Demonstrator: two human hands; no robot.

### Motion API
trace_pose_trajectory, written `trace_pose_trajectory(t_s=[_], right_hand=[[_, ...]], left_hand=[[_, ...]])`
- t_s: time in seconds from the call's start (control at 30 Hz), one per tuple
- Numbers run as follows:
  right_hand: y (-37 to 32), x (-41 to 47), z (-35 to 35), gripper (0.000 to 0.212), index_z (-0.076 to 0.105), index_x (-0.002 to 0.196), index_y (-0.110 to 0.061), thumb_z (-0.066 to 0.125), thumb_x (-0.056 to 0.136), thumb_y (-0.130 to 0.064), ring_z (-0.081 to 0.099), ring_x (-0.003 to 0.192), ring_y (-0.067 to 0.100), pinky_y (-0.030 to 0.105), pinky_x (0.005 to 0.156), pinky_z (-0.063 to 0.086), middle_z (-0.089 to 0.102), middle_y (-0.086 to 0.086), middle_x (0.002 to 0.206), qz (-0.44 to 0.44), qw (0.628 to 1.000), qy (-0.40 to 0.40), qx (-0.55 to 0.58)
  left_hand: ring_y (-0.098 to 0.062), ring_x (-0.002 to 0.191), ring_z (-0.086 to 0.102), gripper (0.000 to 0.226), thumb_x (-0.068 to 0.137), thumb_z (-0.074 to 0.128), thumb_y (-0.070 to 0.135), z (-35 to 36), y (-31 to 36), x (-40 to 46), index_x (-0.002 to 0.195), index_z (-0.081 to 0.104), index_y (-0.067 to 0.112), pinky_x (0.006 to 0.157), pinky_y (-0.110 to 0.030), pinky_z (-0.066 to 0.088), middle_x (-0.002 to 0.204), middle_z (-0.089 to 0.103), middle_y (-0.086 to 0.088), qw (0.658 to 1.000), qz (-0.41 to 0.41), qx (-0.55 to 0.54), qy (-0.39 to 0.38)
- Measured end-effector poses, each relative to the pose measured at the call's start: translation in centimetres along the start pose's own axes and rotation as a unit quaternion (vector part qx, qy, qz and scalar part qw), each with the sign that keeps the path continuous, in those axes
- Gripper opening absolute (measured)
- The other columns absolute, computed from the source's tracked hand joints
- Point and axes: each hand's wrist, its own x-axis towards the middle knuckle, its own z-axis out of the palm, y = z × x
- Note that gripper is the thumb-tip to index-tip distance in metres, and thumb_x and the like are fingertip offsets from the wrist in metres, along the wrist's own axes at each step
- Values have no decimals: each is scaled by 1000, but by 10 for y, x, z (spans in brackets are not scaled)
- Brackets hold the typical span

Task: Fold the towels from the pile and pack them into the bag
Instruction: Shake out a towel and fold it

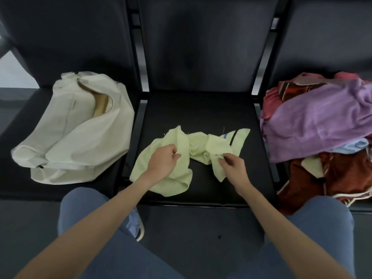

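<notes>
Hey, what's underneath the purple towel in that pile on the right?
Under the purple towel, a light blue cloth peeks out at its lower edge, and a rust-red cloth lies below that. Pink fabric shows at its left. Anything deeper is covered.

matt cloth towel (pixel 177 158), canvas bag (pixel 70 125)

Crumpled yellow towel (pixel 179 170) mid-seat, btwn cream bag (pixel 66 135) & pile (pixel 320 125)
</notes>
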Motion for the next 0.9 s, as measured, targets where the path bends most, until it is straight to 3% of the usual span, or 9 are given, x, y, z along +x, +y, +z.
trace_pose_trajectory(t_s=[0.07,0.17,0.3,0.37,0.43,0.57,0.7,0.8,0.9], right_hand=[[3,-6,-9,16,59,102,-14,54,92,-2,51,70,8,13,61,41,60,1,84,19,998,-26,53],[3,-12,-17,26,61,90,-14,48,89,9,55,79,9,17,68,42,63,-3,86,9,996,-29,80],[-4,-16,-25,24,67,79,-11,51,86,5,58,88,13,26,76,43,66,-3,85,32,987,-11,156],[-9,-17,-27,8,62,80,-12,68,83,-7,55,77,9,22,71,43,62,-2,80,5,993,16,117],[-8,-17,-28,25,55,79,-14,79,75,-13,49,68,6,14,61,40,56,-4,77,-27,998,52,39],[-7,-18,-30,20,55,92,-16,66,81,-3,53,79,13,16,68,41,58,-8,87,-67,995,53,-59],[5,-18,-30,31,51,118,-15,48,91,-1,49,92,15,27,81,28,62,-9,93,-119,968,-8,-222],[11,-23,-30,32,55,116,-12,48,90,6,59,88,15,17,75,43,64,-2,90,-97,981,-40,-164],[11,-25,-28,24,62,102,-10,61,85,6,64,81,10,14,71,48,66,1,83,-43,996,25,-76]], left_hand=[[-16,53,62,12,93,63,18,1,20,-8,99,54,11,57,-30,53,75,62,-3,986,-21,-156,-51],[-23,55,67,26,92,62,8,5,41,-17,111,46,13,63,-35,59,70,59,-4,952,-26,-291,-92],[-18,59,63,10,89,64,1,13,50,-17,90,61,10,63,-31,58,70,61,-4,945,6,-313,-92],[-16,63,64,12,88,64,1,16,50,-17,85,67,11,67,-30,58,74,66,-4,941,-2,-323,-98],[-16,67,67,11,90,62,1,19,52,-17,89,69,9,70,-29,59,78,69,-5,936,-17,-336,-102],[-17,70,71,14,94,57,0,22,55,-17,99,70,-1,72,-28,59,84,71,-8,922,-41,-370,-105],[-17,70,71,15,93,56,-1,25,56,-17,99,70,-3,73,-28,59,83,70,-10,918,-43,-379,-103],[-17,69,70,14,92,57,-2,27,56,-17,97,70,-1,73,-29,60,81,70,-10,916,-45,-385,-103],[-18,69,70,13,91,59,-3,31,52,-17,96,70,0,73,-29,60,84,71,-11,916,-51,-382,-113]])
